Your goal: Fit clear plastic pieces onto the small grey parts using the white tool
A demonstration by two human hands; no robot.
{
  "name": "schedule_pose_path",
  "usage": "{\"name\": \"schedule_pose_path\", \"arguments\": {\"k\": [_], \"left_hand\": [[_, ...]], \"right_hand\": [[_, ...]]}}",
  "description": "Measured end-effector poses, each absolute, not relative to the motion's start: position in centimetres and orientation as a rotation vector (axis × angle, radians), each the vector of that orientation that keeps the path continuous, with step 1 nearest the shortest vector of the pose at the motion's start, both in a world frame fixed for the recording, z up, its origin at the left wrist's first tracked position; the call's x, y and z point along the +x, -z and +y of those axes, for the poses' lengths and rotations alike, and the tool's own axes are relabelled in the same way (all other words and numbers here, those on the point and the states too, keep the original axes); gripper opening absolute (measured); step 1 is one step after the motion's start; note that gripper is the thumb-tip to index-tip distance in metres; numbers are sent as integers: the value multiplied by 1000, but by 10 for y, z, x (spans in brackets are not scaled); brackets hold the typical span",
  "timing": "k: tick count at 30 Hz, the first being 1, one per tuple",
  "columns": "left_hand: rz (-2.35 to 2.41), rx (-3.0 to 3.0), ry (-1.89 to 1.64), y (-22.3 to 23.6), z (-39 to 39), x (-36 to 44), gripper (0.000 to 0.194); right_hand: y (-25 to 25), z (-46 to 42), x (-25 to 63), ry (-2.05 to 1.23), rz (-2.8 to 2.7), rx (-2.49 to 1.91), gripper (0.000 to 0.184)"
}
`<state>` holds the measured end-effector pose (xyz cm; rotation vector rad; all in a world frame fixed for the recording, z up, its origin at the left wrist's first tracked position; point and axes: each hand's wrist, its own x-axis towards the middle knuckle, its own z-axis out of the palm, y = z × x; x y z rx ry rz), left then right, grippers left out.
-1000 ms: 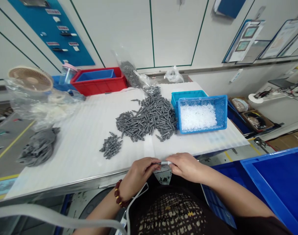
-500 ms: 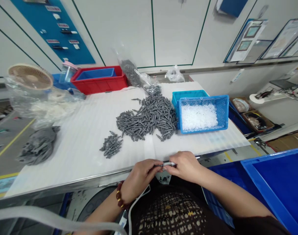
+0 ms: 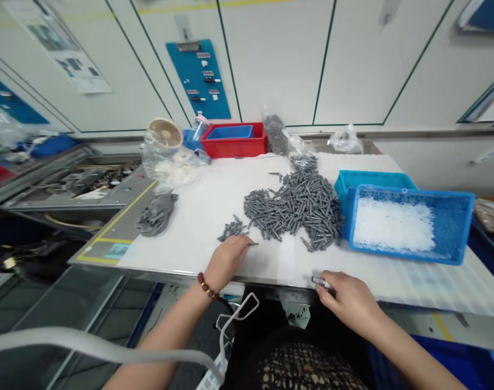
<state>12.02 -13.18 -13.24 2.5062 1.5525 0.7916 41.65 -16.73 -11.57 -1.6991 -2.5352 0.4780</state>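
Observation:
My left hand (image 3: 229, 258) is closed at the near side of the small pile of grey parts (image 3: 232, 229), and the slim tip of a grey pointed part (image 3: 253, 244) sticks out from its fingertips. Over the table's front edge, my right hand (image 3: 346, 295) is wrapped round a silver pen-like tool (image 3: 320, 282) whose end points left; the rest of it is hidden in the palm. Beyond both hands lies a large heap of grey pointed parts (image 3: 296, 206). The two hands are well apart.
Right of the heap, a blue bin (image 3: 450, 227) holds small white translucent pieces (image 3: 393, 225), with a teal bin (image 3: 377, 177) behind it. A red bin (image 3: 234, 147), a fan (image 3: 166, 132) and plastic bags stand at the back. A grey cloth (image 3: 156, 215) lies left.
My hands have separated: the left has moved forward to the small pile, the right has stayed near the table edge with the tool. The camera view has turned left.

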Motion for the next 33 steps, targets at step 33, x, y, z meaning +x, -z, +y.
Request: {"name": "schedule_pose_path", "arguments": {"k": [33], "left_hand": [[1122, 2068, -731, 103, -168, 195, 15]], "right_hand": [[89, -180, 417, -606, -2599, -1549, 16]]}}
